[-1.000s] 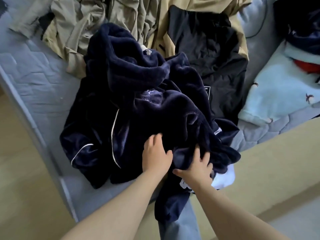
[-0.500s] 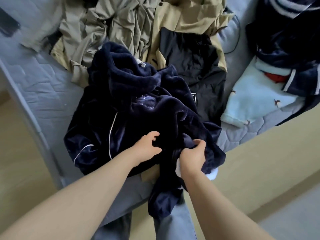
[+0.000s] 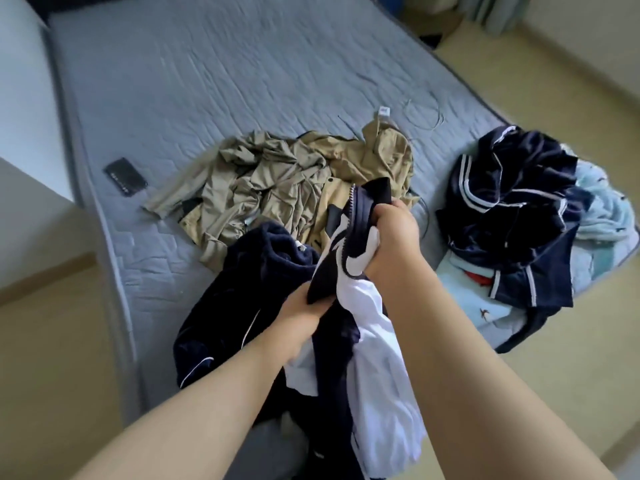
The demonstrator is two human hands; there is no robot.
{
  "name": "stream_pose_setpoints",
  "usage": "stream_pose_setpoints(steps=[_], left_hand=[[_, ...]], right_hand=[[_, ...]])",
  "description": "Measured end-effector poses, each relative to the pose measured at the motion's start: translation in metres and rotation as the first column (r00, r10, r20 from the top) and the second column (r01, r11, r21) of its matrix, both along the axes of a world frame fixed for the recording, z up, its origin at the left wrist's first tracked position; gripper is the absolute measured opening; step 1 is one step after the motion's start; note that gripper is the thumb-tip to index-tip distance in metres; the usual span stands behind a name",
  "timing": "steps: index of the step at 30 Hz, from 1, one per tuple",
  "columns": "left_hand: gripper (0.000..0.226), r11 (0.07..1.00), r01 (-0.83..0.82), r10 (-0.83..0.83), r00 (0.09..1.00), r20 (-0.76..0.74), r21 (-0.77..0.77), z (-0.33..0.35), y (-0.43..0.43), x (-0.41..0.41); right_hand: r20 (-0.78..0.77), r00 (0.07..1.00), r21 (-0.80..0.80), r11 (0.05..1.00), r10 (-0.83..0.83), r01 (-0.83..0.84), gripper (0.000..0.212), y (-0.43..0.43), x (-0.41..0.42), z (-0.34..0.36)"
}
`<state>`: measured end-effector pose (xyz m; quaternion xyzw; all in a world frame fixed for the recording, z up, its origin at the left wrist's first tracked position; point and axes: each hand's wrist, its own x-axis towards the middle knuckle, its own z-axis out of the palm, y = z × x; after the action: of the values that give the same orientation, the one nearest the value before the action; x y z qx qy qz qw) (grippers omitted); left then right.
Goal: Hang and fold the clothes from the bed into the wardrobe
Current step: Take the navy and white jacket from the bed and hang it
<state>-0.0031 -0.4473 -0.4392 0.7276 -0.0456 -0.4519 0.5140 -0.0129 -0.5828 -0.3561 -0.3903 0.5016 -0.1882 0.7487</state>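
- Navy-and-white jacket (image 3: 349, 247) is up off the bed (image 3: 207, 81), bunched between both hands at the near edge, with its white part hanging toward six o'clock.
- Right hand (image 3: 394, 233) is clenched tight round the zip end of the bundle. The left hand (image 3: 303, 308), at seven o'clock from it, has its fingers curled into the dark cloth lower down.
- To do this step well, I'd say find the collar or shoulders first, then shake it out with the grips set apart, not in one wad.
- Lift it clear of the navy fleece robe (image 3: 242, 282) lying at nine o'clock, so that one isn't dragged off the bed.
- At twelve o'clock from the hands a khaki jacket (image 3: 277, 181) lies crumpled. At three o'clock a dark piped heap (image 3: 512, 202) sits on a pale blue blanket (image 3: 602, 209).
- Neither the wardrobe nor any hanger is in view.
- The forearms and the bottom edge cut off the jacket's sleeves and hem, and I cannot tell whether the zip is done up.
- At ten o'clock a small dark flat thing (image 3: 125, 176) may be a phone, but it is too small to tell.
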Motion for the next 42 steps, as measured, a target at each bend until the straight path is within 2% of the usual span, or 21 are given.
stream_pose_setpoints(steps=[3, 6, 9, 11, 13, 14, 16, 17, 19, 21, 23, 26, 30, 31, 33, 35, 37, 39, 41, 42], left_hand=[[0.009, 0.98, -0.177, 0.18, 0.984, 0.02, -0.089, 0.055, -0.016, 0.028], [0.023, 0.931, -0.306, 0.318, 0.947, 0.032, -0.2, 0.104, -0.022, 0.057], [0.019, 0.845, -0.427, 0.447, 0.894, -0.012, -0.322, 0.148, -0.022, 0.083], [0.024, 0.794, -0.411, 0.456, 0.89, -0.008, -0.449, 0.174, -0.013, 0.096], [0.033, 0.825, -0.308, 0.409, 0.904, 0.125, -0.473, 0.189, 0.0, 0.103], [0.034, 0.866, -0.279, 0.389, 0.897, 0.209, -0.414, 0.192, 0.008, 0.103], [0.04, 0.916, -0.302, 0.378, 0.872, 0.312, -0.265, 0.192, 0.026, 0.102], [0.041, 0.917, -0.335, 0.39, 0.868, 0.308, -0.217, 0.19, 0.033, 0.101], [0.032, 0.9, -0.398, 0.432, 0.873, 0.229, -0.181, 0.188, 0.049, 0.095], [0.026, 0.913, -0.379, 0.399, 0.907, 0.137, -0.15, 0.185, 0.066, 0.084], [0.018, 0.957, -0.271, 0.282, 0.952, 0.117, -0.104, 0.178, 0.084, 0.073], [0.019, 0.97, -0.229, 0.239, 0.962, 0.134, -0.085, 0.165, 0.116, 0.065], [0.029, 0.963, -0.218, 0.25, 0.943, 0.221, -0.161, 0.159, 0.157, 0.062], [0.027, 0.959, -0.252, 0.279, 0.917, 0.284, -0.129, 0.158, 0.166, 0.063], [0.013, 0.925, -0.38, 0.332, 0.8, 0.5, -0.006, 0.158, 0.189, 0.066], [0.018, 0.869, -0.495, 0.39, 0.694, 0.605, 0.008, 0.159, 0.216, 0.07], [0.018, 0.854, -0.519, 0.447, 0.687, 0.573, -0.044, 0.16, 0.253, 0.068], [0.024, 0.832, -0.547, 0.507, 0.688, 0.519, -0.089, 0.16, 0.287, 0.062], [0.031, 0.759, -0.62, 0.632, 0.631, 0.45, -0.198, 0.167, 0.316, 0.06], [0.031, 0.705, -0.666, 0.698, 0.592, 0.403, -0.243, 0.172, 0.33, 0.061]], right_hand=[[0.122, 0.993, -0.053, 0.998, -0.013, 0.019, 0.028, -0.01, 0.017, 0.061], [0.212, 0.977, -0.117, 0.992, -0.013, 0.038, 0.026, -0.011, 0.027, 0.103], [0.324, 0.946, -0.05, 0.998, -0.012, 0.03, 0.019, -0.002, 0.028, 0.124], [0.395, 0.917, -0.004, 0.998, 0.057, -0.06, 0.016, 0.004, 0.025, 0.132], [0.41, 0.896, -0.023, 0.984, 0.171, -0.177, 0.026, 0.01, 0.021, 0.134], [0.394, 0.894, -0.051, 0.976, 0.214, -0.211, 0.031, 0.013, 0.02, 0.134], [0.351, 0.901, -0.123, 0.966, 0.255, -0.225, 0.021, 0.023, 0.024, 0.132], [0.306, 0.912, -0.168, 0.958, 0.274, -0.232, 0.013, 0.03, 0.026, 0.13], [0.171, 0.917, -0.233, 0.919, 0.36, -0.317, 0.011, 0.047, 0.032, 0.119], [0.08, 0.88, -0.175, 0.876, 0.467, -0.449, 0.013, 0.07, 0.034, 0.102], [0.081, 0.843, -0.047, 0.847, 0.532, -0.53, 0.013, 0.092, 0.033, 0.087], [0.15, 0.815, 0.043, 0.82, 0.56, -0.571, 0.017, 0.121, 0.036, 0.082], [0.183, 0.751, 0.074, 0.753, 0.634, -0.654, 0.023, 0.161, 0.038, 0.096], [0.179, 0.732, 0.082, 0.732, 0.657, -0.677, 0.025, 0.174, 0.04, 0.1], [0.173, 0.696, 0.084, 0.693, 0.697, -0.716, 0.028, 0.199, 0.042, 0.109], [0.2, 0.66, 0.082, 0.659, 0.724, -0.748, 0.023, 0.223, 0.046, 0.116], [0.265, 0.609, 0.106, 0.605, 0.748, -0.789, 0.02, 0.258, 0.048, 0.123], [0.222, 0.559, 0.051, 0.563, 0.798, -0.825, 0.022, 0.295, 0.052, 0.125], [0.021, 0.552, -0.148, 0.549, 0.833, -0.823, 0.027, 0.324, 0.058, 0.121], [-0.094, 0.54, -0.267, 0.502, 0.836, -0.823, 0.03, 0.337, 0.061, 0.117]])
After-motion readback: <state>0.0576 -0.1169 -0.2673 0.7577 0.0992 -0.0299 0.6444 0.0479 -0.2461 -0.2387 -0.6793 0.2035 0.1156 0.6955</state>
